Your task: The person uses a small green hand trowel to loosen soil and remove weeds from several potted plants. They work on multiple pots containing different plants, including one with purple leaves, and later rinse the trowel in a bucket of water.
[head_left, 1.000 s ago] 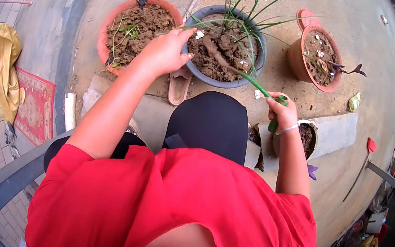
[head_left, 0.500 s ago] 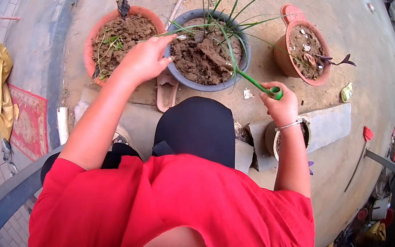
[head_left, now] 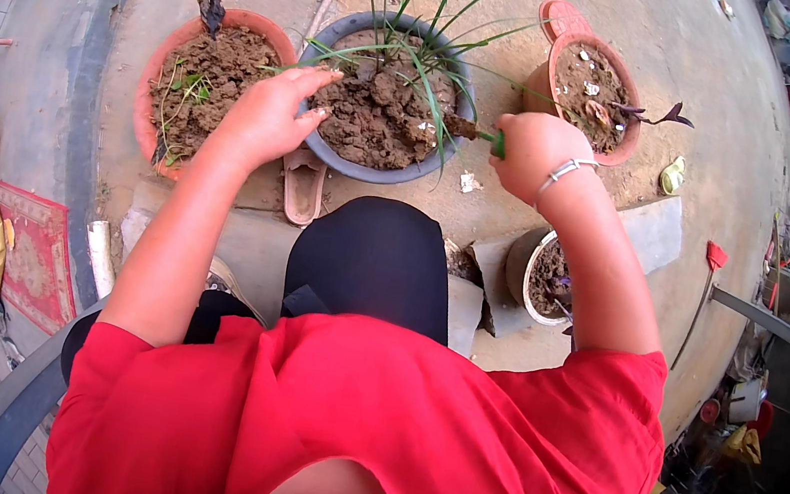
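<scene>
A blue-grey pot (head_left: 381, 176) of brown, clumpy soil stands in front of me, with a long-leaved green plant (head_left: 434, 58) growing in it. My left hand (head_left: 272, 119) lies at the pot's left rim, its fingers stretched and thumb apart, holding nothing. Closed round a green handle, my right hand (head_left: 541, 156) is just beyond the right rim and holds a small garden trowel (head_left: 498, 144). The trowel's soil-caked blade points left over the rim; most of its handle is hidden by my fingers.
An orange pot (head_left: 148, 101) with soil and a wilted sprig stands left, another terracotta pot (head_left: 541, 84) with a purple shoot at right. A whitish pot (head_left: 522, 265) sits below my right forearm. A pinkish trough-shaped piece (head_left: 301, 195) lies before the middle pot.
My right hand has moved up and left and turned over the handle; the trowel blade now shows at the right rim. My left hand stays at the left rim. The whole view has shifted slightly.
</scene>
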The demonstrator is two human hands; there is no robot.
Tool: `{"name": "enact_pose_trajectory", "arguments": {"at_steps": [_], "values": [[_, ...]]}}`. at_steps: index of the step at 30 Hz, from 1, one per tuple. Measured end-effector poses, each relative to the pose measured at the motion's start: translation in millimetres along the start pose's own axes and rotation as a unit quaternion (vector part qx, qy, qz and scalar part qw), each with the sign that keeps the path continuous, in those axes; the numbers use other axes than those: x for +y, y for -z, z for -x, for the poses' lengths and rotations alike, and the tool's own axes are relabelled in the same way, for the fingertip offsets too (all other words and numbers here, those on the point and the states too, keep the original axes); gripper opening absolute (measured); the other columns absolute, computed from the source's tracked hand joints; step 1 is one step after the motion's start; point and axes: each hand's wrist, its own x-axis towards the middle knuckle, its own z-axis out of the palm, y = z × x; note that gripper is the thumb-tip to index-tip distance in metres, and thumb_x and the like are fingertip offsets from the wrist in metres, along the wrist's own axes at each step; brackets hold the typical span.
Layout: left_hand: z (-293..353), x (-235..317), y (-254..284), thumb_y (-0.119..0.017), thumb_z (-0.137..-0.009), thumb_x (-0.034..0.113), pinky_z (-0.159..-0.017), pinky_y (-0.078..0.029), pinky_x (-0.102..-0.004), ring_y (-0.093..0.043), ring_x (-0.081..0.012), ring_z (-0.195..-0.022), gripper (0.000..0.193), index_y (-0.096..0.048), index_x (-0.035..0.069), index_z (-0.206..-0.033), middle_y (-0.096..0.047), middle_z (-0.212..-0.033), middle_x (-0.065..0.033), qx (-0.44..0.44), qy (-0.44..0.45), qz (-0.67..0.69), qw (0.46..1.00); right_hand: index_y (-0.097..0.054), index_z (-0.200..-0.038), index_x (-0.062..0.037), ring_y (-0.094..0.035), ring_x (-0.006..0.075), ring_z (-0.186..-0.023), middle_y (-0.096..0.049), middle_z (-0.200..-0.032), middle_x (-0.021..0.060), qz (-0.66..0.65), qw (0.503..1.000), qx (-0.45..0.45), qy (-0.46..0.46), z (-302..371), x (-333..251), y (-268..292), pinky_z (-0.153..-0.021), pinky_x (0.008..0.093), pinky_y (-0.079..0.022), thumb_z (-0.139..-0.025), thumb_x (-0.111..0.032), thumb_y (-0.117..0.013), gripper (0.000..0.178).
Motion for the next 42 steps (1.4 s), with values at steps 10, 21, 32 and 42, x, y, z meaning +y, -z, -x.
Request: {"name": "enact_pose_trajectory", "arguments": {"at_steps": [10, 21, 32, 42], "values": [[-18, -14, -13, -0.063, -0.084, 0.012, -0.098, -0.047, -0.0387, -0.058, -0.0326, -0.114, 0.042, -0.060, 0.012, -0.126, -0.061, -0.125, -0.0149, -0.005, -0.011, 0.040, 0.999, -0.066, -0.096, -0.0087, -0.067, 0.0333, -0.083, -0.069, -0.085, 0.0142, -0.064, 0.997, 0.025, -0.046, -10, -5, -44, -0.072, 0.0439, -0.053, -0.082, -0.021, -0.061, 0.020], [-15, 6, -6, -0.063, -0.084, 0.011, -0.097, -0.047, -0.0384, -0.059, -0.0332, -0.112, 0.043, -0.059, 0.012, -0.127, -0.061, -0.124, -0.0154, -0.020, -0.017, 0.020, 0.999, -0.072, -0.097, -0.0142, -0.066, 0.0293, -0.079, -0.069, -0.082, 0.0120, -0.194, 0.973, 0.121, -0.006, -31, 77, -92, -0.072, 0.0397, -0.053, -0.077, -0.031, -0.073, 0.026], [19, 13, 18, -0.063, -0.081, 0.009, -0.095, -0.048, -0.0404, -0.060, -0.0332, -0.110, 0.045, -0.059, 0.012, -0.126, -0.062, -0.122, -0.0154, -0.034, 0.022, 0.009, 0.999, -0.070, -0.102, -0.0047, -0.049, 0.0056, -0.048, -0.059, -0.065, -0.0026, -0.597, 0.784, 0.098, -0.141, -1, 64, -182, -0.044, 0.0235, -0.040, -0.080, -0.013, -0.076, 0.024], [22, 10, 15, -0.063, -0.082, 0.012, -0.094, -0.049, -0.0404, -0.060, -0.0338, -0.109, 0.044, -0.059, 0.011, -0.126, -0.062, -0.121, -0.0157, -0.004, 0.009, 0.015, 1.000, -0.065, -0.106, 0.0016, -0.047, 0.0095, -0.047, -0.055, -0.065, -0.0002, -0.783, 0.593, 0.071, -0.172, 36, 39, -182, -0.043, 0.0243, -0.037, -0.083, -0.010, -0.071, 0.026]]}}
